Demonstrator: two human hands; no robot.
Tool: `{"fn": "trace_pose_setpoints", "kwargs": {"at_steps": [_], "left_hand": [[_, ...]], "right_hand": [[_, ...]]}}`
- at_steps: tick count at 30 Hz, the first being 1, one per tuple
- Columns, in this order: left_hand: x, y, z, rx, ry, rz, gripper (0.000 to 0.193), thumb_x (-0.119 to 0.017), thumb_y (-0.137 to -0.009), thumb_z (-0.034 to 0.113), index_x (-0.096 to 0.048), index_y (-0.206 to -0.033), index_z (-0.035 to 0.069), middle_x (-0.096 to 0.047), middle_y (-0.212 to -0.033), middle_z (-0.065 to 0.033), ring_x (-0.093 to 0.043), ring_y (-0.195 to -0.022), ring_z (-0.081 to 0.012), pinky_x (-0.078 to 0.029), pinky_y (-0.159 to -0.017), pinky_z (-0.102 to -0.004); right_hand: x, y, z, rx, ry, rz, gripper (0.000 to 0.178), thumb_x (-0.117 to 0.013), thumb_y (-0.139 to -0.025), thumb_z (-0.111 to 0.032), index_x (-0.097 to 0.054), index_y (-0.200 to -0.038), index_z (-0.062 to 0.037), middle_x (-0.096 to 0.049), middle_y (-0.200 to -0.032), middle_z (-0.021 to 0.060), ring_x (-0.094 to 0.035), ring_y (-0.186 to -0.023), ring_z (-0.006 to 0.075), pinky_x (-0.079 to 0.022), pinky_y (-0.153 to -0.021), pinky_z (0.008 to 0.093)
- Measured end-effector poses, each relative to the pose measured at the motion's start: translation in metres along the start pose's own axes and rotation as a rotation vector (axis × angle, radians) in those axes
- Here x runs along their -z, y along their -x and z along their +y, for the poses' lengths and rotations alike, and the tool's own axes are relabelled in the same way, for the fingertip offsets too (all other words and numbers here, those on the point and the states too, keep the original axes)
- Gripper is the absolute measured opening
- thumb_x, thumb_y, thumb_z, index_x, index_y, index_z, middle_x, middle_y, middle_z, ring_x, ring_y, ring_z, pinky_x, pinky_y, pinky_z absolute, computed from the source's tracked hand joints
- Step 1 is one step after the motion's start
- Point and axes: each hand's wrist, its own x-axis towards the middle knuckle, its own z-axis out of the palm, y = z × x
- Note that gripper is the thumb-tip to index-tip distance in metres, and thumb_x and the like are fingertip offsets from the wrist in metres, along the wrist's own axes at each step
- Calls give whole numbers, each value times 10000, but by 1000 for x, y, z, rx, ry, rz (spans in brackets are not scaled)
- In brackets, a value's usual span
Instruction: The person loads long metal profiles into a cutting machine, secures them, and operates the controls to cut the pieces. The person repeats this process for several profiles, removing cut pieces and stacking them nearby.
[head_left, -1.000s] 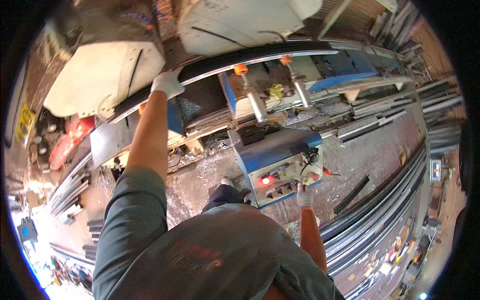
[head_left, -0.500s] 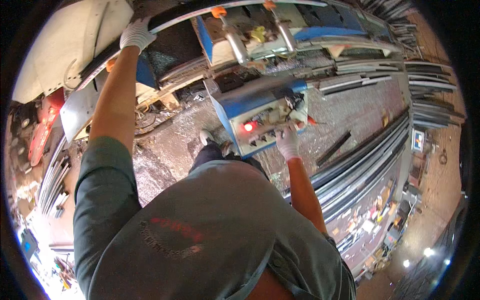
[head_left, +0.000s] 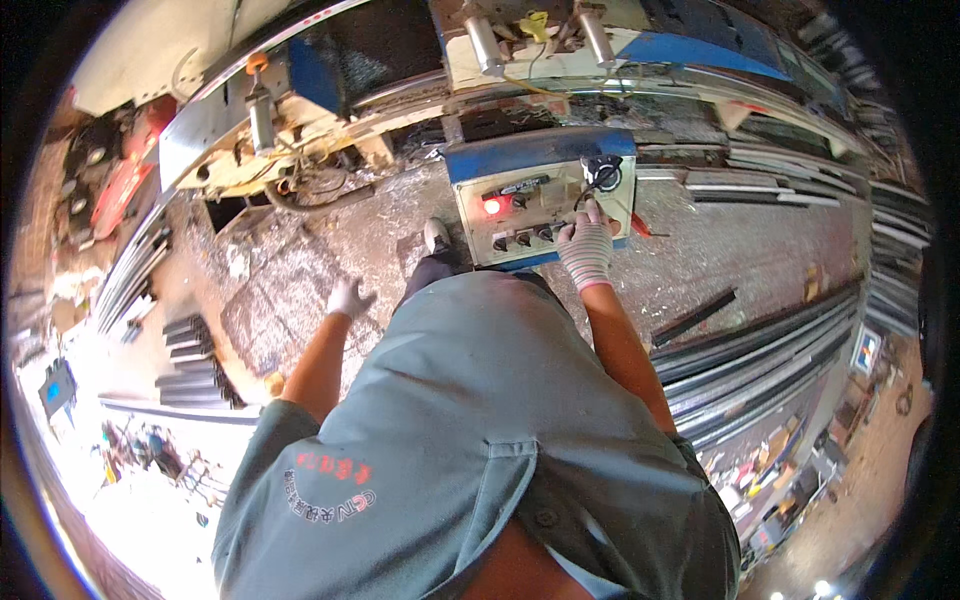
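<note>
My right hand (head_left: pixel 588 248), in a striped white glove, is over the right part of a blue-and-white control box (head_left: pixel 467 225). Its fingers and thumb are apart, with the fingertips at the panel below a black round dial (head_left: pixel 603 173). Which control they touch is hidden. A red lamp (head_left: pixel 492 207) glows on the panel's left, and black knobs (head_left: pixel 523 239) line its lower edge. My left hand (head_left: pixel 350 298), also gloved, hangs low at my left side with its fingers spread, touching nothing.
Ahead runs a long machine with metal cylinders (head_left: pixel 484 45) and a yellow fitting (head_left: pixel 535 25). Another cylinder (head_left: pixel 261 115) has an orange top. Long dark and silver bars (head_left: pixel 770 345) lie stacked at right. Dark profiles (head_left: pixel 195 365) are piled at left. Shavings litter the floor (head_left: pixel 285 290).
My left hand has come off the machine at the upper left and dropped to my side. My right hand stays at the control box, a little farther up its panel. The view has shifted.
</note>
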Motion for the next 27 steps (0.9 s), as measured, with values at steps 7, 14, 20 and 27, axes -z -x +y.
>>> {"fn": "trace_pose_setpoints", "kwargs": {"at_steps": [7, 14, 20, 27], "left_hand": [[-183, 123, -61, 261, 509, -391, 687, -728, -885, 393, -534, -1413, -2, -607, -1376, -236, -589, -1273, -333, -463, -1069, -378], [-145, 88, 70, -116, 728, 43, 602, -716, -905, 378, -576, -1374, 28, -639, -1322, -231, -616, -1236, -339, -489, -1044, -388], [-87, 116, 117, -225, 696, 145, 586, -722, -907, 358, -576, -1374, 37, -665, -1293, -207, -638, -1217, -324, -502, -1038, -394], [-145, 146, -10, 19, 873, 140, 626, -683, -927, 392, -547, -1398, 2, -645, -1342, -194, -644, -1212, -277, -496, -1030, -344]], "right_hand": [[13, 3, 42, 206, -130, -99, 140, -614, -765, -135, -673, -859, -50, -534, -1449, 215, -529, -1243, 389, -392, -1058, 510], [15, 49, 54, 350, 60, -183, 196, -600, -797, -165, -661, -893, -5, -316, -1614, 182, -388, -1411, 380, -335, -1162, 477], [2, 89, 53, 164, -4, -220, 204, -608, -802, -158, -644, -907, 13, -280, -1627, 198, -445, -1357, 420, -433, -1059, 505], [-13, 81, 44, 139, -10, -146, 136, -617, -800, -114, -628, -853, 10, -275, -1620, 235, -472, -1334, 405, -468, -1040, 466]]}}
